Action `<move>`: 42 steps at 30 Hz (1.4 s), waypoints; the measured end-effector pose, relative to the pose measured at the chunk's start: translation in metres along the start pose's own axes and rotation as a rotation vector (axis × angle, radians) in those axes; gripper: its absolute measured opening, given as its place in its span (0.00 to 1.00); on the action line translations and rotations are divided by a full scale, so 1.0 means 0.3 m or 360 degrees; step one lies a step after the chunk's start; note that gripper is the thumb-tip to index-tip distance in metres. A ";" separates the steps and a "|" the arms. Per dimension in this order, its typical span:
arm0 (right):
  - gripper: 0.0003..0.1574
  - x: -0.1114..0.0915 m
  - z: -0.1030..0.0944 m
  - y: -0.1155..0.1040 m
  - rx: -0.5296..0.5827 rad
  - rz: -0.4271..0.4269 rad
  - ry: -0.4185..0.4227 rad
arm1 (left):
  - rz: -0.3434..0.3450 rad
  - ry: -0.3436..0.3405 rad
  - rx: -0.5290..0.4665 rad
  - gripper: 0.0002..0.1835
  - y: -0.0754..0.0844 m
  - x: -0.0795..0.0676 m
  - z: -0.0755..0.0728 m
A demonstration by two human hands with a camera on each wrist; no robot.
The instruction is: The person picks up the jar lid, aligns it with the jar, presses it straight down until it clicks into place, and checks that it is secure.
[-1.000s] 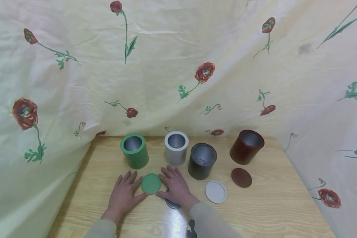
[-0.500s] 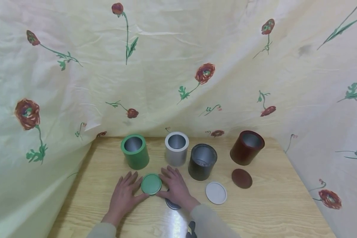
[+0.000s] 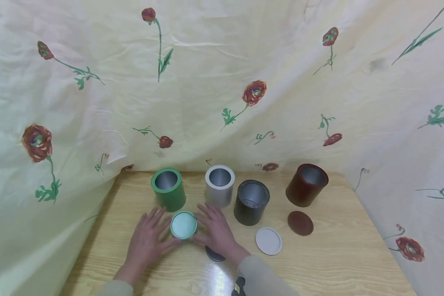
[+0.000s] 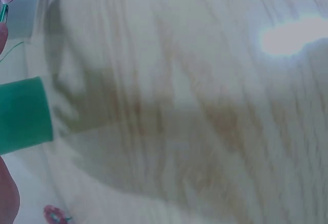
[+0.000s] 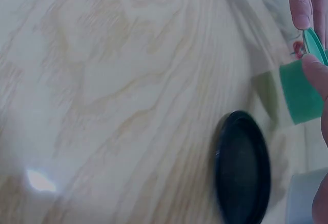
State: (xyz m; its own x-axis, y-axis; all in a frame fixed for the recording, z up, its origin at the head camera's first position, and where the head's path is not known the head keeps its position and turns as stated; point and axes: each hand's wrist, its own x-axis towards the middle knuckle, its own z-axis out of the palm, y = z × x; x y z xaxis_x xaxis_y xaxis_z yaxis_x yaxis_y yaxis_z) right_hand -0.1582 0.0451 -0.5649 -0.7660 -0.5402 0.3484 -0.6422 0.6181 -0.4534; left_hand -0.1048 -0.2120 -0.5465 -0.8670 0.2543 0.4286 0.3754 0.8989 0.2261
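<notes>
I observe the green canister [image 3: 172, 200] uncovered beyond, and the dark lid [image 3: 213, 255] partly hidden under the right hand [image 3: 219, 233]. This and the left hand [image 3: 144, 239] pinch the green lid [image 3: 183, 225] between them, off the table [image 3: 329, 265].

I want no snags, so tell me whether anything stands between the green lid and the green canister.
Nothing visible does: the green lid, held at its edges by the left hand and right hand, is just in front of the open green canister, and no other object shows between them.
</notes>
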 end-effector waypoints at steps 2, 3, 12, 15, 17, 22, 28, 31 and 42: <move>0.45 0.010 -0.004 -0.007 0.0004 -0.0019 0.0040 | 0.0038 0.0036 0.0020 0.42 -0.005 0.009 -0.020; 0.45 0.016 -0.007 -0.012 0.0000 -0.0033 0.0069 | 0.0052 0.0053 0.0026 0.42 -0.008 0.014 -0.029; 0.46 0.070 -0.053 -0.055 0.0030 -0.0148 0.0244 | 0.0136 0.0220 -0.0015 0.42 -0.038 0.051 -0.086; 0.46 0.089 -0.069 -0.063 0.0020 -0.0170 0.0279 | 0.0186 0.0268 -0.0040 0.42 -0.046 0.069 -0.102; 0.46 0.101 -0.077 -0.066 0.0003 -0.0204 0.0320 | 0.0215 0.0289 -0.0054 0.42 -0.052 0.083 -0.115; 0.46 0.131 -0.103 -0.075 -0.0047 -0.0250 0.0369 | 0.0234 0.0321 -0.0062 0.48 -0.057 0.115 -0.152; 0.46 0.173 -0.138 -0.094 -0.0079 -0.0254 0.0381 | 0.0252 0.0361 -0.0083 0.52 -0.067 0.151 -0.185; 0.47 0.197 -0.152 -0.102 -0.0074 -0.0244 0.0378 | 0.0247 0.0362 -0.0099 0.52 -0.076 0.171 -0.202; 0.46 0.281 -0.203 -0.122 -0.0047 -0.0250 0.0344 | 0.0211 0.0290 -0.0098 0.51 -0.106 0.236 -0.261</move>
State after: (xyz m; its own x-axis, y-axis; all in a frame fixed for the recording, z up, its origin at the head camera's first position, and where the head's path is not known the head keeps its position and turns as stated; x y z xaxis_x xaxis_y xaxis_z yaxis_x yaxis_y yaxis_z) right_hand -0.2010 0.0116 -0.4690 -0.6432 -0.4984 0.5813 -0.7520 0.5542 -0.3569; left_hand -0.1526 -0.2504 -0.4549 -0.7374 0.2946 0.6079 0.5060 0.8370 0.2081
